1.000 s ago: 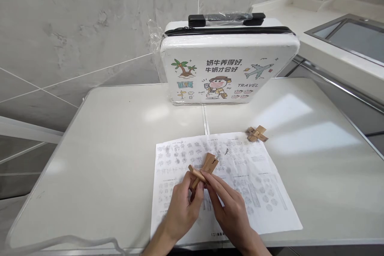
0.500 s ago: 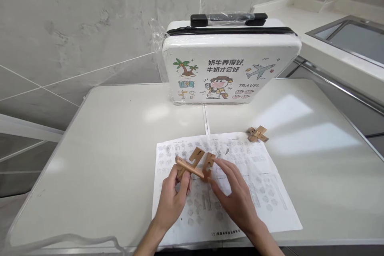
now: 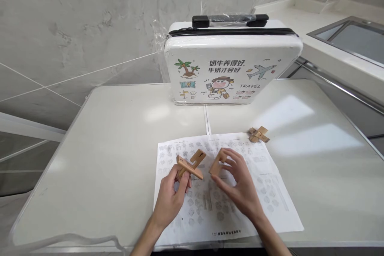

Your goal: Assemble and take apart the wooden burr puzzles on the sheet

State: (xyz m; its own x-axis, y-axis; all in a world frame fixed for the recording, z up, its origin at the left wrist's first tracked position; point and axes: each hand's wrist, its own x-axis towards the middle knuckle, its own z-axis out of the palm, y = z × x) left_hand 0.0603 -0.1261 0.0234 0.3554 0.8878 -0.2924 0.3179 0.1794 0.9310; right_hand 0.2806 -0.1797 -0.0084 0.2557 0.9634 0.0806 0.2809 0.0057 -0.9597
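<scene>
My left hand (image 3: 174,192) is closed on two crossed wooden puzzle pieces (image 3: 190,167), which sit above the sheet; the upper-right one is notched and carries a dark mark. In my right hand (image 3: 238,184) a separate notched wooden puzzle piece (image 3: 216,165) is pinched between thumb and fingers, tilted, a short gap away from the crossed pair. Under both hands lies a white instruction sheet (image 3: 255,216) printed with rows of small diagrams. An assembled wooden puzzle (image 3: 259,134) of crossed pieces rests at the sheet's upper right corner.
A white suitcase (image 3: 234,52) with cartoon prints, partly in clear plastic, stands at the back of the pale table (image 3: 96,160). Behind it rises a grey marbled wall (image 3: 75,20). A counter with an inset sink (image 3: 354,34) is on the right.
My right hand has turned the single notched piece and drawn it slightly right, apart from the crossed pieces. My left hand keeps its hold almost unmoved.
</scene>
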